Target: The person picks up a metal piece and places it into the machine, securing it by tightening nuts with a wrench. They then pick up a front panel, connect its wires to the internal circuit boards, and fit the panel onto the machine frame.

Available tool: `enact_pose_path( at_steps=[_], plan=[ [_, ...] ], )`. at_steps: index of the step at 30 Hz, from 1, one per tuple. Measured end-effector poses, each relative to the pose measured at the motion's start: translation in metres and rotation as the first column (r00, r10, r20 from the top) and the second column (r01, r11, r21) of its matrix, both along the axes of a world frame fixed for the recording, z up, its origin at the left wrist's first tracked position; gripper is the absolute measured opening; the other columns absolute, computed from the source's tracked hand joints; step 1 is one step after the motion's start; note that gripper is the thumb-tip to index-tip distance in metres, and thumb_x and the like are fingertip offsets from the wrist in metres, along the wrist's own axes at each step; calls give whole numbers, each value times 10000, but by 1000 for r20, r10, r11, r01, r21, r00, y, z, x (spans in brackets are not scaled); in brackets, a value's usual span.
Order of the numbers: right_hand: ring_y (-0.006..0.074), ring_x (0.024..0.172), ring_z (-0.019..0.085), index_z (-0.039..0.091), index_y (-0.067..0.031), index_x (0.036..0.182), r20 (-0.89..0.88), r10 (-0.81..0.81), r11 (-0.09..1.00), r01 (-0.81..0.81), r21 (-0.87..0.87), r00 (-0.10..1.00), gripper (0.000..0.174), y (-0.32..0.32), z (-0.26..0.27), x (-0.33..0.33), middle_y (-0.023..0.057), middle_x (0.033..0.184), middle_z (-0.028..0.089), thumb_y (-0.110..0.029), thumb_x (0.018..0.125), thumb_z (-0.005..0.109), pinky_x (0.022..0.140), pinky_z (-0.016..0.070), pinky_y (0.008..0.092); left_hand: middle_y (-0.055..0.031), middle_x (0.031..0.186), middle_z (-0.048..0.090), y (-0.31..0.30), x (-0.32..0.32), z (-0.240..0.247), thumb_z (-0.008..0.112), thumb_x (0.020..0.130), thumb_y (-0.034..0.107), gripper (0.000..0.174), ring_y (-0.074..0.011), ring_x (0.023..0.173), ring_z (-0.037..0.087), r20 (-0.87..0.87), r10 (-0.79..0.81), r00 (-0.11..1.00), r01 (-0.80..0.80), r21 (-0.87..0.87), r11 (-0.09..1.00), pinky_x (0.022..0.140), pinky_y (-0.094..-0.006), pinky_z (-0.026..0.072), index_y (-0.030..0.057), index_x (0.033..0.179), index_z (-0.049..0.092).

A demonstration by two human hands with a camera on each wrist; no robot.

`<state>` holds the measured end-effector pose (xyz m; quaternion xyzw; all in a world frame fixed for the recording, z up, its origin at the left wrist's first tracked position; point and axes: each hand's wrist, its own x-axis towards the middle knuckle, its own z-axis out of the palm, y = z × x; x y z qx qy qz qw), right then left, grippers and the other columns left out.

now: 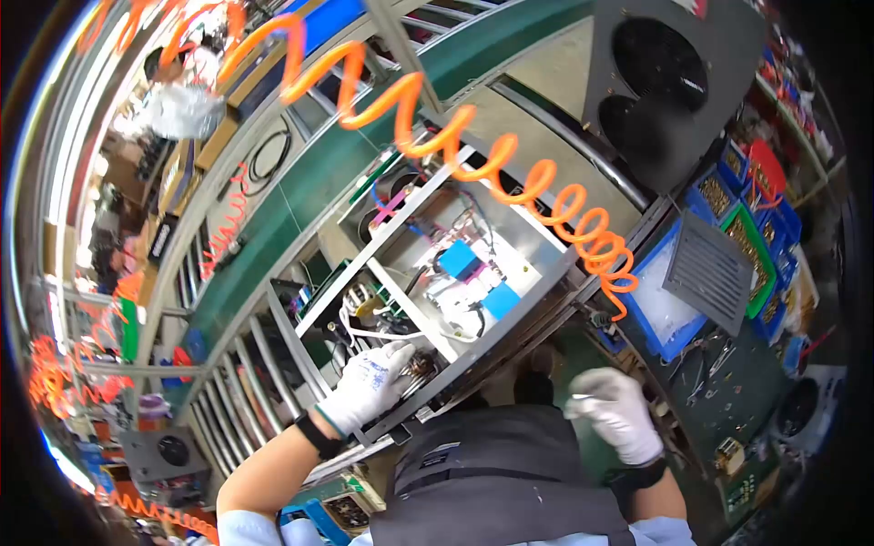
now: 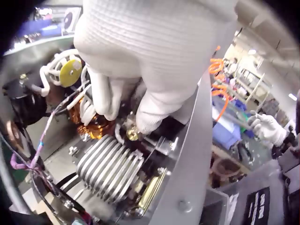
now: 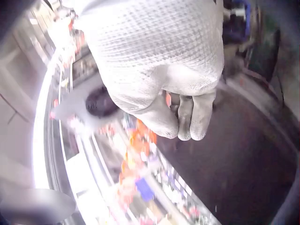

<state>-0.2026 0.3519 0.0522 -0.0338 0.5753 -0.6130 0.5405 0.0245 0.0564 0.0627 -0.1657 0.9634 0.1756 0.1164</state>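
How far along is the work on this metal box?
Partway, it seems.
Already in place: two blue blocks and a finned metal block inside the metal box.
In hand: the left hand reaches in beside a brass-coloured fitting; the right hand is outside, its contents unclear.
Left: the box stands open, so closing it probably remains.

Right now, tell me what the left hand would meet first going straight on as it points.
Probably the copper winding or the brass-coloured fitting: the fingertips of the left hand look right at both, though depth leaves actual contact unclear.
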Motion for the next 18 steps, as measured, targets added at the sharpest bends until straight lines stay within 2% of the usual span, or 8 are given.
enact_pose_path(
  at_steps=[1, 3, 5, 6, 7, 8, 12, 18],
  plan=[
    [163, 819, 662, 612, 42, 1025, 55, 95, 994, -92, -56, 994, 282, -31, 17, 17, 116, 881, 670, -62, 791, 730, 720, 534, 273, -175, 1056, 645, 8, 7, 9, 650, 812, 214, 417, -351, 950, 634, -110, 83, 990, -75, 72, 995, 807, -416, 524, 17, 1171, 578],
    [148, 818, 661, 621, 18, 1054, -121, 361, 931, -366, -16, 925, 270, -84, 41, 50, 92, 904, 657, -77, 817, 712, 723, 532, 268, -150, 942, 673, 29, 17, 49, 659, 847, 225, 391, -290, 858, 668, -90, 203, 975, -170, 289, 942, 768, -370, 532, 14, 1170, 594],
    [129, 815, 654, 633, -17, 1053, -483, 434, 873, -487, 18, 761, 241, -117, 29, 97, 69, 937, 635, -80, 829, 695, 733, 529, 261, -114, 845, 673, 46, 40, 56, 666, 880, 234, 358, -193, 729, 655, 131, 464, 876, -412, 705, 578, 716, -300, 521, 17, 1159, 616],
    [125, 818, 650, 638, -26, 1052, -569, 448, 850, -526, 31, 690, 229, -129, 28, 116, 67, 946, 623, -76, 833, 685, 735, 527, 262, -81, 815, 655, 45, 52, 48, 663, 899, 225, 321, -95, 666, 583, 167, 467, 868, -403, 787, 467, 668, -250, 491, 18, 1143, 631],
    [121, 820, 646, 643, -36, 1051, -647, 454, 825, -563, 47, 612, 220, -138, 26, 131, 65, 954, 612, -72, 837, 675, 737, 525, 264, 65, 831, 601, 38, 56, 57, 673, 905, 137, 308, -3, 698, 488, 259, 453, 853, -455, 794, 402, 601, -194, 433, 2, 1178, 626],
    [104, 809, 626, 641, -25, 1046, -486, 485, 842, -538, 36, 727, 215, -143, 19, 145, 54, 943, 612, -55, 834, 660, 717, 515, 260, 66, 822, 591, 36, 72, 37, 670, 911, 143, 285, -2, 692, 485, 253, 479, 840, -440, 836, 329, 596, -192, 428, 1, 1155, 628],
    [60, 786, 565, 624, 3, 1049, -240, 468, 879, -477, 26, 850, 208, -153, 20, 171, 15, 939, 594, -18, 843, 638, 693, 484, 221, 70, 800, 571, 19, 105, 1, 666, 919, 156, 244, -6, 682, 482, 334, 449, 829, -437, 887, 149, 586, -188, 418, -5, 1096, 624],
    [51, 805, 578, 576, 47, 1123, -297, 316, 948, -314, 55, 901, 263, -158, 24, 191, 57, 983, 635, 9, 867, 623, 697, 488, 204, 39, 705, 586, -3, 94, 18, 657, 910, 161, 153, -23, 656, 513, 180, 452, 874, -378, 837, 396, 564, -211, 431, 8, 918, 663]
  ],
)
